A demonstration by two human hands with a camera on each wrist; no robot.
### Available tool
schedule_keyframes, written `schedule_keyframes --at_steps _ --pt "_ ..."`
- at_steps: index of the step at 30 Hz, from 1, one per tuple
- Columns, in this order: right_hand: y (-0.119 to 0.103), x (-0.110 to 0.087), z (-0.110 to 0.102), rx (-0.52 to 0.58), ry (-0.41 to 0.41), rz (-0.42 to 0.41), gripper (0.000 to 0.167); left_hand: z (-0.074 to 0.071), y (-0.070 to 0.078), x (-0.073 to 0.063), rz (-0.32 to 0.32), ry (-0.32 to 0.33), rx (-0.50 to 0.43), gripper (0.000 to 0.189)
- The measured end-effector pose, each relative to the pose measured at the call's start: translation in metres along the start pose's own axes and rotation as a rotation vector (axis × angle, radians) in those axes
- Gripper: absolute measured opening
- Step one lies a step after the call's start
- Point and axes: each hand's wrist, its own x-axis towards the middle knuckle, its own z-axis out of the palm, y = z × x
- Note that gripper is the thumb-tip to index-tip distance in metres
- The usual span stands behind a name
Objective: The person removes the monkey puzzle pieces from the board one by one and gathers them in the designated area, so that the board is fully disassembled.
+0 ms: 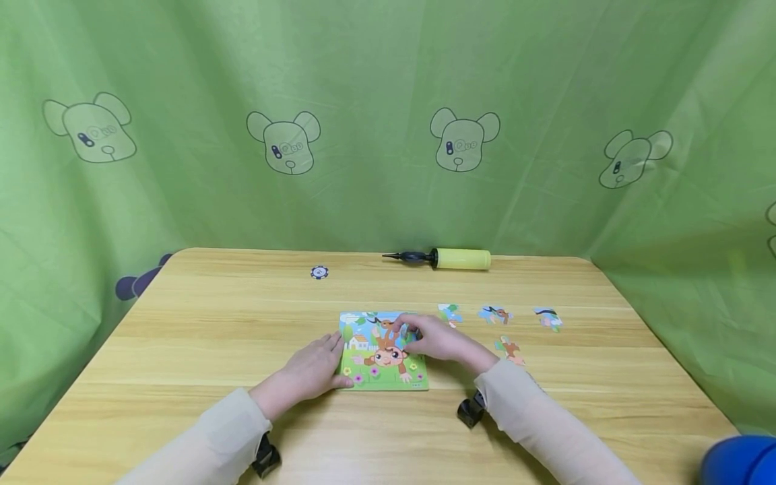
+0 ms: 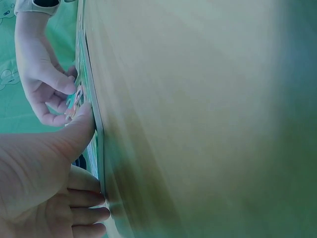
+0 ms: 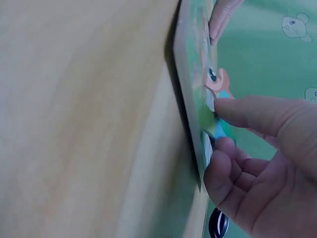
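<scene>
The puzzle [image 1: 377,369] is lying flat near the middle of the worktop [image 1: 200,337], between the two hands, its long sides running roughly along the worktop's far edge. The left hand [image 1: 310,367] is lying along the puzzle's left edge, its fingers nearly straight and touching that edge, while its thumb is resting over the near left corner; it is steadying the board rather than gripping it. The right hand [image 1: 438,338] is reaching over the puzzle's right edge, fingers curled and almost meeting the thumb, and is pinching a piece [image 3: 226,129] just above the board. How far that piece is touching the board, the right wrist view is not showing clearly.

Beyond the puzzle's right edge, toward the worktop's right edge, four loose pieces are lying apart: three in a row, one [image 1: 450,313] just beside the right hand, another [image 1: 495,314] and a third [image 1: 548,318] farther right, with a fourth [image 1: 510,350] sitting nearer the right forearm. By the far edge a pump [image 1: 462,259] is lying on its side, and a chip [image 1: 319,272] is resting left of it.
</scene>
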Motion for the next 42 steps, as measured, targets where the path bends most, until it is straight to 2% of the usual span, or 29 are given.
schedule_keyframes --at_steps 7,12,17,28,36,42 --pt "0.0 -0.005 -0.008 0.104 0.025 0.01 0.03 -0.001 0.0 0.0 0.001 0.001 -0.003 0.08" --pt "0.003 -0.007 -0.013 0.175 0.029 0.043 0.026 -0.001 0.0 0.0 0.004 0.001 0.001 0.081" --pt "0.011 -0.014 -0.019 0.284 0.067 0.071 0.02 -0.001 0.0 0.0 0.007 -0.001 0.008 0.08" --pt "0.031 -0.054 -0.046 0.392 0.205 0.176 0.017 0.0 0.0 0.001 0.021 0.007 0.023 0.08" --pt "0.045 -0.085 -0.072 0.371 0.315 0.219 0.023 0.0 0.0 0.001 0.017 0.007 0.02 0.08" --pt "0.06 -0.107 -0.093 0.304 0.352 0.282 0.026 0.0 0.001 0.0 0.012 0.005 0.009 0.081"
